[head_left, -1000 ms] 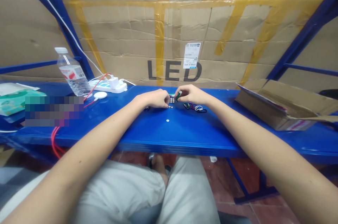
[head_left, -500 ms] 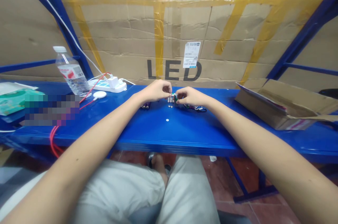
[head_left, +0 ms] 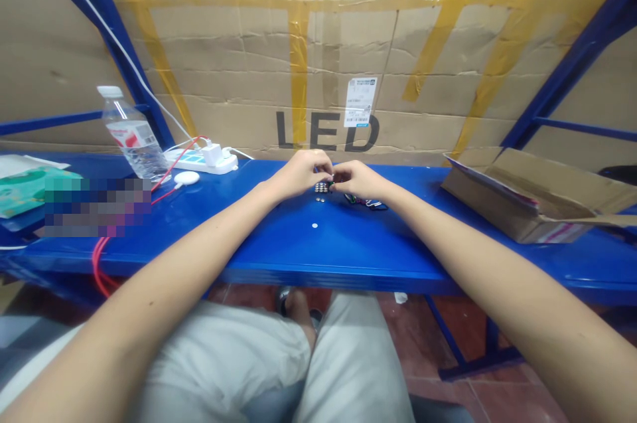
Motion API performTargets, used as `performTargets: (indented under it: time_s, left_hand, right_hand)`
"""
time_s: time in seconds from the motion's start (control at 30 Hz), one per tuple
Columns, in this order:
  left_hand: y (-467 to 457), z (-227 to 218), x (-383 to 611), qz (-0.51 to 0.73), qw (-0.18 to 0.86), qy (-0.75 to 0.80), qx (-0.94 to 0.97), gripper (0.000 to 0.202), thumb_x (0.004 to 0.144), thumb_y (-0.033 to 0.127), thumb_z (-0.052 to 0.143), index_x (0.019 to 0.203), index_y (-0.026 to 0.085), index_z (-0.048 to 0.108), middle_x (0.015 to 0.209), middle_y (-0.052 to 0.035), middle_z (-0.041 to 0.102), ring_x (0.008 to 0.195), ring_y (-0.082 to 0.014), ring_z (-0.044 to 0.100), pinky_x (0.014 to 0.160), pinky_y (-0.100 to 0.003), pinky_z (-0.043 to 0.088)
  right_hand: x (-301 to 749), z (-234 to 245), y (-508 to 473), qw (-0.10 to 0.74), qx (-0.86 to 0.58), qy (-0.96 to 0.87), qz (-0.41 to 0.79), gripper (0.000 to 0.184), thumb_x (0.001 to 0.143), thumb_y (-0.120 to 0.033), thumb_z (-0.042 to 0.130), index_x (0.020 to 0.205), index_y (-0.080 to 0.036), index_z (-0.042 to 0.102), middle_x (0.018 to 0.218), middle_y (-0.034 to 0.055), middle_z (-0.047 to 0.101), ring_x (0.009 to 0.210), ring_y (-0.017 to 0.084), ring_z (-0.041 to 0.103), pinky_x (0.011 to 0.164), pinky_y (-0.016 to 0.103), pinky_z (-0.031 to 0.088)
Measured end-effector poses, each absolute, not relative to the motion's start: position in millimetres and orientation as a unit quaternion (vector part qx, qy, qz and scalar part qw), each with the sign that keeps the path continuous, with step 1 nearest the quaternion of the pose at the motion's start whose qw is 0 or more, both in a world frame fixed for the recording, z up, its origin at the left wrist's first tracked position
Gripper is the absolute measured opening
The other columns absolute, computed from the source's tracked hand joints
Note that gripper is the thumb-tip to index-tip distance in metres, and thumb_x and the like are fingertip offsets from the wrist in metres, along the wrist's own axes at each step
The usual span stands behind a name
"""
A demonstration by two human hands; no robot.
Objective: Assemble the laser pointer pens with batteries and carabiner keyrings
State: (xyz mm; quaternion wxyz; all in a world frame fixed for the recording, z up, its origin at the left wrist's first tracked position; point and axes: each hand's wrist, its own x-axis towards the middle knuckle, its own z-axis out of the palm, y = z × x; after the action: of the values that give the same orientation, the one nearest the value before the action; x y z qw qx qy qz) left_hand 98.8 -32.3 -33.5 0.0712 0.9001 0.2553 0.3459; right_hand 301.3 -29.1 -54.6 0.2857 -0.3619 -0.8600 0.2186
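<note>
My left hand (head_left: 301, 172) and my right hand (head_left: 357, 178) meet above the blue table (head_left: 318, 244), fingers pinched together on a small green cylindrical part that is mostly hidden between them. Just under the fingertips lies a cluster of small round silver pieces (head_left: 321, 190). A few coloured clips (head_left: 367, 202) lie beside my right wrist. One small white disc (head_left: 314, 226) rests alone nearer to me.
A water bottle (head_left: 131, 138), a white power strip (head_left: 204, 160) with red cable and a white puck (head_left: 186, 178) sit at the left. An open cardboard box (head_left: 527, 194) lies at the right. A large carton marked LED (head_left: 328, 51) forms the back wall.
Both hands rose slightly off the table and drew together. The green part, visible in my right fingers a second ago, is now covered by both hands' fingertips.
</note>
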Motion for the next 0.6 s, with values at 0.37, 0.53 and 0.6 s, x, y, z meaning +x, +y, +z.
performTargets:
  time_s: [0.37,0.53,0.6]
  left_hand:
    - [-35,-30,91,0.369,0.075,0.284,0.882,0.012,0.079,0.016,0.059,0.088,0.015,0.067,0.080,-0.0029,0.069,0.073,-0.0133,0.061,0.070,-0.026,0.047]
    - [-28,-32,80,0.171,0.116,0.329,0.921,0.018,0.074,0.016,0.060,0.085,0.018,0.074,0.081,-0.0033,0.074,0.071,-0.0145,0.064,0.068,-0.026,0.046]
    - [-25,-36,79,0.116,0.131,0.333,0.926,0.019,0.075,0.021,0.063,0.088,0.020,0.077,0.085,-0.0033,0.076,0.074,-0.0160,0.066,0.068,-0.026,0.046]
  right_hand:
    - [301,-50,-29,0.365,-0.361,-0.854,0.082,0.016,0.074,-0.014,0.059,0.083,-0.017,0.072,0.080,0.0041,0.069,0.076,0.018,0.060,0.074,0.029,0.044]
    - [303,-51,-28,0.344,-0.373,-0.858,0.081,0.016,0.073,-0.013,0.060,0.082,-0.016,0.073,0.080,0.0046,0.069,0.076,0.018,0.061,0.073,0.029,0.044]
    - [304,-51,-28,0.333,-0.378,-0.860,0.081,0.016,0.072,-0.013,0.061,0.082,-0.016,0.072,0.078,0.0043,0.069,0.075,0.018,0.061,0.072,0.029,0.044]
